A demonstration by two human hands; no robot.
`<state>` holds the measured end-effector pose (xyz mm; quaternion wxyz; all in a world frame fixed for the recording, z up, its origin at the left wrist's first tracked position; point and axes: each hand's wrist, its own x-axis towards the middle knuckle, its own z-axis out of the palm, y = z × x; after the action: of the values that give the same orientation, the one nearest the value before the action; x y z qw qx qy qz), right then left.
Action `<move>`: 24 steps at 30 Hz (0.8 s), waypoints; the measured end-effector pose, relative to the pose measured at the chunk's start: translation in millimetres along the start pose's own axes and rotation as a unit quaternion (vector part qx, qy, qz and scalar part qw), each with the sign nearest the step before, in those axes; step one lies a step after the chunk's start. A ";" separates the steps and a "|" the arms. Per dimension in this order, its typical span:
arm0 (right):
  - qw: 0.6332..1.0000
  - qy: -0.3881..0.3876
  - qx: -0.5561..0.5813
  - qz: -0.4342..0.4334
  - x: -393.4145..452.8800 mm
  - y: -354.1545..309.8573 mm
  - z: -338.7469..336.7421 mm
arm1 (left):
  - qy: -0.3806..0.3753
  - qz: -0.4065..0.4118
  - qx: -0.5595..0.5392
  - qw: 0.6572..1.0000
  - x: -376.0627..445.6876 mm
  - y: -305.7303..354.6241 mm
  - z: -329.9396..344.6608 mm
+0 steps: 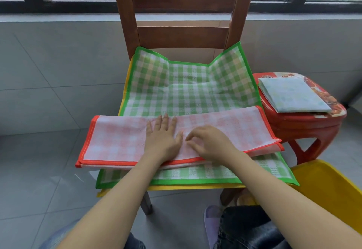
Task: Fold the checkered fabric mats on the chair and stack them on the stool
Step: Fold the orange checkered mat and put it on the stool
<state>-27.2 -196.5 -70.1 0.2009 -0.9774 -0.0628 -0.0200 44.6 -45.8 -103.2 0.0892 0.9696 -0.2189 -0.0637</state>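
Note:
A red-edged checkered mat (121,139), folded into a long strip, lies across the front of the wooden chair (184,14). My left hand (162,135) presses flat on its middle with fingers spread. My right hand (207,141) rests beside it, fingers curled and pinching at the fabric. Under the strip a green checkered mat (188,86) lies spread over the seat, its back corners curling up against the chair back. A yellow-edged mat (195,187) peeks out beneath it. To the right stands the red stool (305,129) with a folded pale blue mat (293,94) on top.
A yellow plastic object (329,188) sits at the lower right, close to my right forearm. My knees in dark jeans and a purple slipper (211,223) are below the chair. A grey tiled wall and window sill rise behind the chair; grey floor lies to the left.

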 end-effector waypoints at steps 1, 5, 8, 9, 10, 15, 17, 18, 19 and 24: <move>1.000 0.014 -0.021 0.018 9.6 3.3 2.1 | 0.003 0.000 -0.002 1.000 0.5 0.2 0.1; 0.994 -0.038 -0.055 0.083 35.6 11.3 21.0 | 0.012 -0.001 -0.003 1.000 1.6 -0.3 2.2; 0.991 -0.062 -0.076 0.090 36.4 20.3 29.1 | 0.014 0.000 -0.002 1.000 2.2 -1.9 2.6; 0.990 -0.061 -0.076 0.104 34.9 27.2 26.6 | 0.015 0.000 -0.001 1.000 2.0 -2.0 2.6; 0.988 -0.055 -0.076 0.124 33.4 36.2 22.3 | 0.015 0.000 0.000 1.000 1.6 -2.1 2.6; 0.965 -0.038 -0.113 0.236 18.6 86.4 -1.2 | 0.011 0.001 0.004 1.000 1.3 -2.3 2.4; 0.959 -0.035 -0.113 0.259 15.4 93.5 -5.8 | 0.009 0.001 0.004 1.000 1.5 -1.5 2.4; 0.956 -0.036 -0.112 0.270 15.1 94.7 -6.6 | 0.007 0.001 0.004 1.000 2.0 -1.1 2.3; 0.952 -0.038 -0.112 0.281 15.2 94.6 -7.0 | 0.005 0.001 0.005 1.000 2.8 -1.0 1.9; 0.946 -0.010 -0.146 0.289 18.6 80.2 -13.3 | -0.014 0.005 -0.006 1.000 6.9 6.4 -1.0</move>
<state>1.6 -272.7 -88.0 0.0528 -0.9725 0.2235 0.0395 48.3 -54.3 -101.6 0.0920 0.9669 -0.2250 -0.0778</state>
